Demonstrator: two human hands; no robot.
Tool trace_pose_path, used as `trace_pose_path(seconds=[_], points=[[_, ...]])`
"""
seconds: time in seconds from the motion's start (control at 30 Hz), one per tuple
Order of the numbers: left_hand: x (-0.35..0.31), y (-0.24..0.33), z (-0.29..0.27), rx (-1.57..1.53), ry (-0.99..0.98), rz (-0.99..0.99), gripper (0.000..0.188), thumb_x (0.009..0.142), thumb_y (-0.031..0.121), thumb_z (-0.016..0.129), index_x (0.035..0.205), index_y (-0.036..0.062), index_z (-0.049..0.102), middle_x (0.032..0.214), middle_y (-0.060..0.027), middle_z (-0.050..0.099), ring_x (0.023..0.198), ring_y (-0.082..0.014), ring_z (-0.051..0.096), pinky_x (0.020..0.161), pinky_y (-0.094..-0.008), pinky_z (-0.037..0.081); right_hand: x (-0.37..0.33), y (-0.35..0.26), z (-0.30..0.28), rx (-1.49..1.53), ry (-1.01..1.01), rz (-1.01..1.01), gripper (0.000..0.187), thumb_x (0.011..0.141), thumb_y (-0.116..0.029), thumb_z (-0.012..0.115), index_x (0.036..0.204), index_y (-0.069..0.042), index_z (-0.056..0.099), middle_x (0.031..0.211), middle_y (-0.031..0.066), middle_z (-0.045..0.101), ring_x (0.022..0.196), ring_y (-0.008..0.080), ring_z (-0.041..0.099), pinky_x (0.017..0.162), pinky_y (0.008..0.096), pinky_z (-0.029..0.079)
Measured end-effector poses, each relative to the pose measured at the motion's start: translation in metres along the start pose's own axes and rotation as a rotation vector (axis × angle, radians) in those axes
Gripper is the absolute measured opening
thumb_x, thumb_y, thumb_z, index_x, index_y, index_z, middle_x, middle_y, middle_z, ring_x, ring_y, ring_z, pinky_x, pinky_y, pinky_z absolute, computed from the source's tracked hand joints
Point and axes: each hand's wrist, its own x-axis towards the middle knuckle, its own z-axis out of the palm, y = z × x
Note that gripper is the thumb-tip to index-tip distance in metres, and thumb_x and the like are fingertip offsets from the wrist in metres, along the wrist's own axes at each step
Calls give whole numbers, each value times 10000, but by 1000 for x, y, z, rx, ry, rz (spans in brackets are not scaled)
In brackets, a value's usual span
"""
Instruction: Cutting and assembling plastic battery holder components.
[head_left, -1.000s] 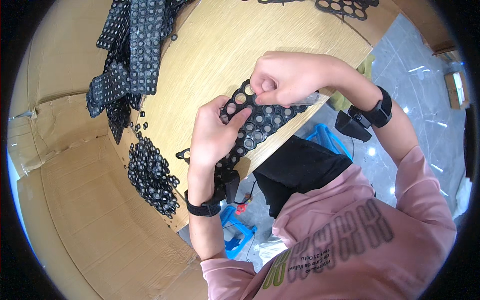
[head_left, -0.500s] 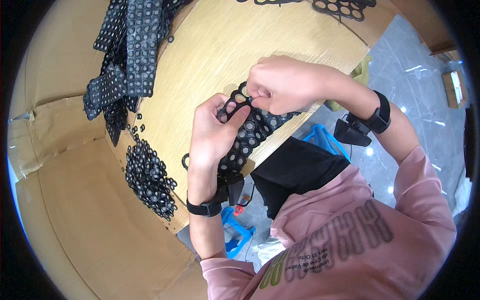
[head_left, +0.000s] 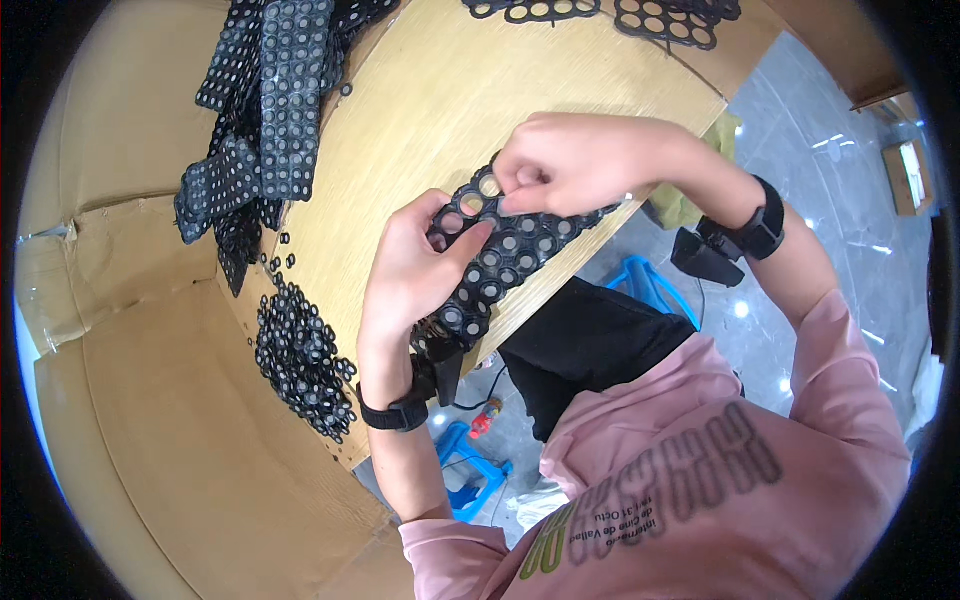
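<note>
The right hand (head_left: 553, 165) hides part of the black perforated sheet (head_left: 524, 243).

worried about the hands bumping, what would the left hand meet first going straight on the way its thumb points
Beyond the black ring sheet that it holds, the left hand would probably meet the right hand first, close ahead of its thumb; their alignment in depth is unclear.

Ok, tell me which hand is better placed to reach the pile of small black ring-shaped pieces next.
Probably the left hand: it is nearer the pile of small black ring-shaped pieces, while the right hand is farther right. It would likely need to release the black perforated sheet first.
</note>
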Motion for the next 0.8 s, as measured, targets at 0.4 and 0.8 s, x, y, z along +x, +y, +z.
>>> trace_pose_path(seconds=[0.4,0.8], points=[[15,6,-4,191,-173,-17,230,780,166,767,875,4,634,646,45,497,579,-46,427,508,-228,353,-12,8,-16,249,-55,177,245,907,-177,579,741,3,580,586,58,611,502,109,586,479,253,450],[28,-1,8,165,-153,90,182,786,97,766,832,14,611,661,41,529,593,-40,445,517,-223,361,-8,17,-24,354,-159,225,190,807,-111,559,781,63,631,654,125,658,567,161,650,536,279,516]])
